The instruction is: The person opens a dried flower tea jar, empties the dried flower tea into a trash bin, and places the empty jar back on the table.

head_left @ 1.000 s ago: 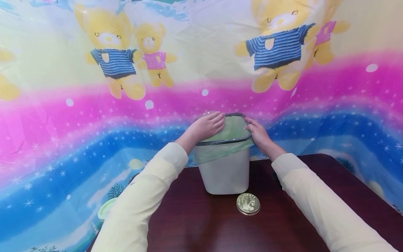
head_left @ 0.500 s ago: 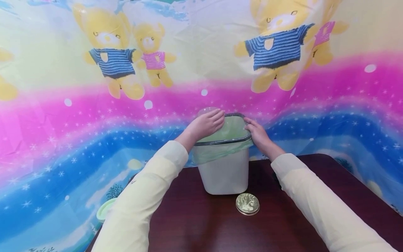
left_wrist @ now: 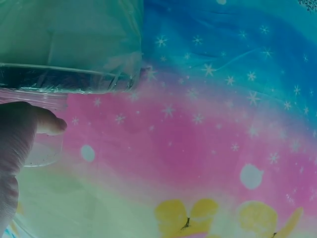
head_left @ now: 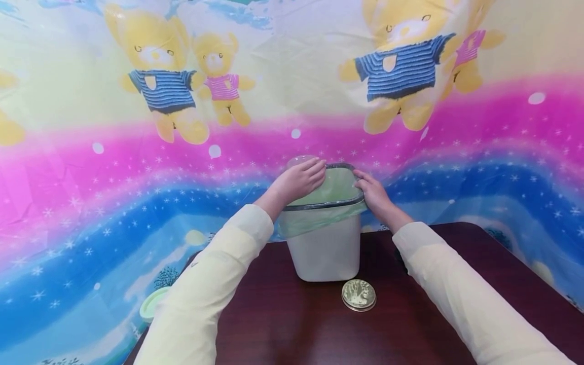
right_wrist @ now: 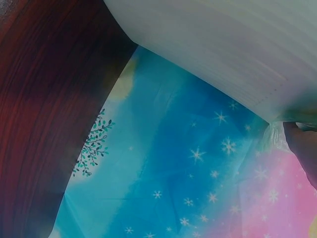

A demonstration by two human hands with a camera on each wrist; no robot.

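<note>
A white trash bin (head_left: 326, 253) stands on the dark table, lined with a pale green bag (head_left: 315, 220) folded over its dark rim. My left hand (head_left: 297, 181) holds a clear plastic jar (head_left: 304, 159) at the bin's left rim. Most of the jar is hidden behind that hand in the head view. In the left wrist view its threaded neck (left_wrist: 44, 98) faces the rim, with my thumb against its side. My right hand (head_left: 377, 196) grips the bin's right rim, thumb inside. A round shiny metallic lid (head_left: 359, 294) lies just in front of the bin.
A pale green round object (head_left: 153, 305) is partly covered by the left sleeve. The dark wooden table (head_left: 260, 324) has rounded corners. Behind it hangs a sheet (head_left: 283, 91) printed with bears and snowflakes.
Over the last second the jar and left hand have risen slightly, and more of the jar's bottom shows above the fingers. The right hand and bin stay in place.
</note>
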